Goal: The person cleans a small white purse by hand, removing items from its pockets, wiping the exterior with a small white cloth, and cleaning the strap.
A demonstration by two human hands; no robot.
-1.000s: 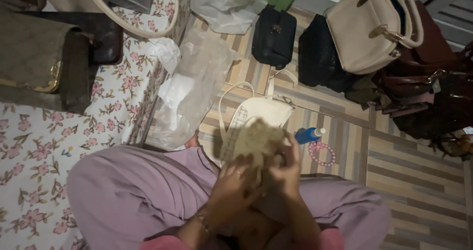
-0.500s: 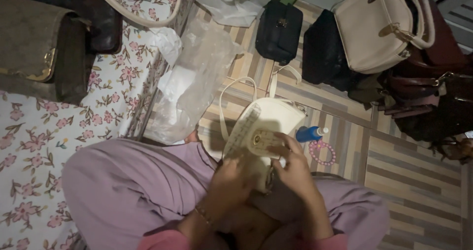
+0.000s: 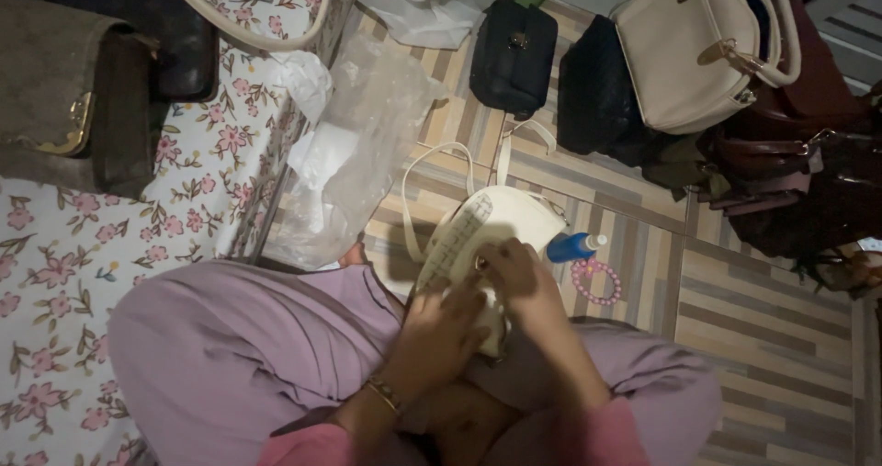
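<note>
Both hands are laid on a small cream handbag [image 3: 496,232] resting in the lap, above the striped floor [image 3: 772,337]. The left hand [image 3: 444,330] is spread flat over the bag's lower front. The right hand [image 3: 516,278] is curled, its fingertips gathered at the round metal clasp [image 3: 480,264] on the flap; whether the clasp is actually pinched cannot be told.

For the step in hand, judged to be work on the clasp, the body of the bag is best kept pressed steady by the flat hand while only the fingertips act on the clasp, and the two thin straps [image 3: 432,176] are kept clear.

Counted nearby: one blue bottle [image 3: 573,246] and one pink bead bracelet [image 3: 597,280] on the floor just beside the bag; one clear plastic bag [image 3: 363,144]; two black bags [image 3: 513,54] and one large beige handbag [image 3: 684,52] toward the far edge of the floor.
</note>
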